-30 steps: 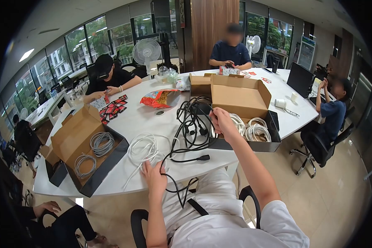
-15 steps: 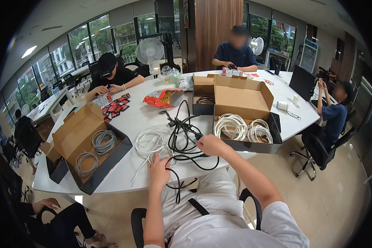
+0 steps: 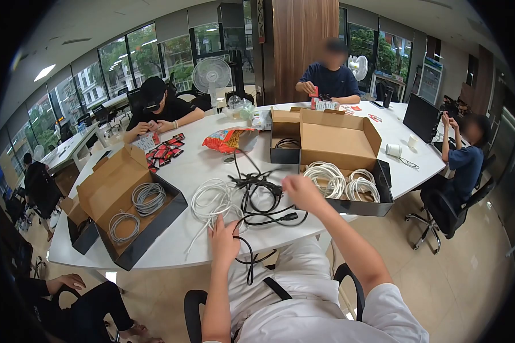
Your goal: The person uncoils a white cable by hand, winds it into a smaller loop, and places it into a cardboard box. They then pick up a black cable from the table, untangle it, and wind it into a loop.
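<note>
A tangled black cable [image 3: 260,194] lies on the white table in front of me, with one plug end [image 3: 290,216] on its near right side. My left hand [image 3: 224,243] is at the table's front edge, thumb and fingers closed around a strand of this cable. A loop of it hangs below the hand over the edge. Touching that hand's fingertips is a loose coil of white cable [image 3: 207,197]. My right hand [image 3: 304,193] is just right of the black tangle, smeared by motion, so its fingers do not show clearly.
At right, an open box [image 3: 340,134] holds white cable coils [image 3: 325,178]. On the left, another open box [image 3: 106,177] contains grey coils [image 3: 149,198]. Behind are an orange snack bag [image 3: 229,140] and red packets [image 3: 165,153]. Several people sit around the table.
My right hand has shifted slightly right, away from the black connector it was gripping. My left hand has stayed nearly in place. Across the table, a person has raised a red packet.
</note>
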`<state>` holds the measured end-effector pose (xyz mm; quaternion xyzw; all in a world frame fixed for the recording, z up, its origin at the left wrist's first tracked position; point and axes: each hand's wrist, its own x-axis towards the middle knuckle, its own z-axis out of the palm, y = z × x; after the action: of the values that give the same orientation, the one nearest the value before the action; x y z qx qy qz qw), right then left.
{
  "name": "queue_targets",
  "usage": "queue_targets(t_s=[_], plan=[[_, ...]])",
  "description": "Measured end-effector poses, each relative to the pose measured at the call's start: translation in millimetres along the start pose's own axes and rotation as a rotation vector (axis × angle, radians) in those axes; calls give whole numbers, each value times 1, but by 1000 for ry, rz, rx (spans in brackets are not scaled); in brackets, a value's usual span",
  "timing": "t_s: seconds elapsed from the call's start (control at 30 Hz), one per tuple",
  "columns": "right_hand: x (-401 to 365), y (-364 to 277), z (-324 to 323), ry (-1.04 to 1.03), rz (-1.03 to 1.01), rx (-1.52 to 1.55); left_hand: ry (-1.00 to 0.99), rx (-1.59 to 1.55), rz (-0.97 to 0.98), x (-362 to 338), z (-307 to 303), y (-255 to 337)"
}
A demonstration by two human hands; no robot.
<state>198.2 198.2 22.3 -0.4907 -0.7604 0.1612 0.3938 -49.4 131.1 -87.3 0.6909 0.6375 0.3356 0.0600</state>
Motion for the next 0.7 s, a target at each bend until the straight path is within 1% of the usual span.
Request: queue_targets(t_s=[0.07,0.17,0.2,0.3,0.33,0.43,0.47,0.57,0.6,0.67,0.7], plan=[[6,0,-11,199,77,274,24,-5,-7,0,1,2],[12,14,-14,378,145,531,89,-42,1,0,4,-1],[13,14,-14,448,92,547,78,-31,-21,1,2,2],[15,19,-14,444,68,543,62,-26,-78,-3,-2,6],[17,22,-15,391,61,513,72,-43,-83,-3,2,1],[21,22,-19,213,209,693,104,-69,-85,-2,-1,1],[23,29,-22,161,247,701,117,-77,-82,0,-4,3],[20,27,-23,214,260,647,114,-284,-23,2,-13,1],[21,34,-22,196,232,602,154,-383,-5,0,-11,1],[25,46,-24,206,119,360,239,-581,33,-1,-8,2],[21,47,-23,205,68,240,198,-664,-4,-6,-7,1]])
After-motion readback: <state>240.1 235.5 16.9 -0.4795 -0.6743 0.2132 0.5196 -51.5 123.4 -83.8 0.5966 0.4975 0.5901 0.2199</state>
